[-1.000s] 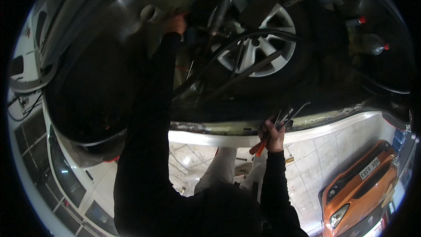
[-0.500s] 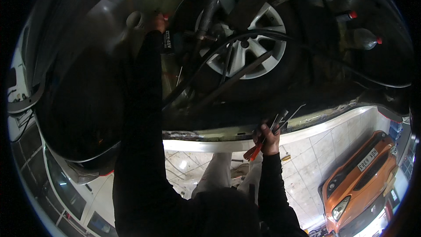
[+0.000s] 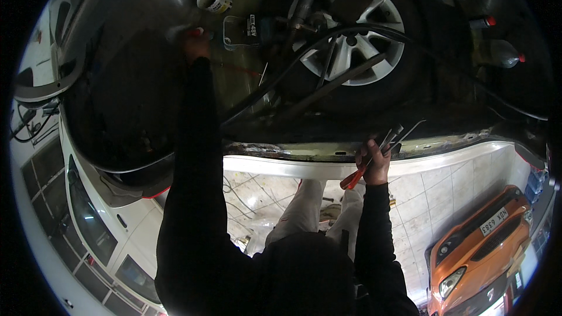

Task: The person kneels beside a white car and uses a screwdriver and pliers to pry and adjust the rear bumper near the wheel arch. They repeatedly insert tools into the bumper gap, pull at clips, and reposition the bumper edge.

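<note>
My left hand [image 3: 196,50] reaches far into the dark trunk well of a car. Its fingers are closed around a red-topped clear bottle [image 3: 180,33], partly blurred. A white cup [image 3: 216,2] lies tipped to its right, beside a clear tub [image 3: 234,41] and a black battery pack [image 3: 250,28]. Over the trunk's near edge, my right hand [image 3: 376,164] is closed around a bundle of tools. Among them are a screwdriver with a red handle [image 3: 352,179] and a thin metal rod with a bent tip [image 3: 413,130]; the other tools are hard to make out.
A spare wheel [image 3: 357,52] sits in the well, crossed by dark bars and a black hose [image 3: 313,50]. Red-capped bottles [image 3: 497,54] lie at the right. The white bumper edge [image 3: 275,167] is near me. An orange car [image 3: 480,246] and a white car [image 3: 99,228] stand behind.
My left hand has moved left, away from the battery pack, with the red-topped thing still in it. The whole view has shifted slightly. My right hand keeps its tools over the edge.
</note>
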Tool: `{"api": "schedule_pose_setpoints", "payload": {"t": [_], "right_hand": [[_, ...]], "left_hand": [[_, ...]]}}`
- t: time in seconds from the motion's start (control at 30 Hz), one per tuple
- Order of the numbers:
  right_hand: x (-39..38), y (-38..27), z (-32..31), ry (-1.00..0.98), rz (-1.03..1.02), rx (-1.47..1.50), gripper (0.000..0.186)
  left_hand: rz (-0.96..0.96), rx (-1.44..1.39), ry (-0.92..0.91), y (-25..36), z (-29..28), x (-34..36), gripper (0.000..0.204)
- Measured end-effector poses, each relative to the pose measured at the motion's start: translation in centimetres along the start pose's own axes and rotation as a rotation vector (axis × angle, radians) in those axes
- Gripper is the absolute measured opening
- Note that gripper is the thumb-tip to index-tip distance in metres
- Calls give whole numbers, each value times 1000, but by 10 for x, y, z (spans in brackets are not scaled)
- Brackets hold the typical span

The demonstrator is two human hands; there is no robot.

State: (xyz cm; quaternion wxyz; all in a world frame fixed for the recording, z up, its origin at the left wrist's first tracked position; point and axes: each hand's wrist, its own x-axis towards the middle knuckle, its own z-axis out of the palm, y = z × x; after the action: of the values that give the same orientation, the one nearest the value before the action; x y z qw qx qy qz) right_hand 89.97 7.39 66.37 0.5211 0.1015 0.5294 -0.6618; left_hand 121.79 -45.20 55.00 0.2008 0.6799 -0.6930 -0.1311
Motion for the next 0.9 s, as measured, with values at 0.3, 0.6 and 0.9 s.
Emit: {"api": "schedule_pose_setpoints", "payload": {"t": [0.3,0.6,0.9], "right_hand": [[3,4,1,-25,-15,35,20],[5,3,0,-21,48,73,24],[-24,-23,-30,-150,63,186,18]], "left_hand": [[-80,-13,-11,-25,38,-2,63],[300,-211,9,-24,6,-6,41],[156,-444,-78,141,-95,-281,50]]}}
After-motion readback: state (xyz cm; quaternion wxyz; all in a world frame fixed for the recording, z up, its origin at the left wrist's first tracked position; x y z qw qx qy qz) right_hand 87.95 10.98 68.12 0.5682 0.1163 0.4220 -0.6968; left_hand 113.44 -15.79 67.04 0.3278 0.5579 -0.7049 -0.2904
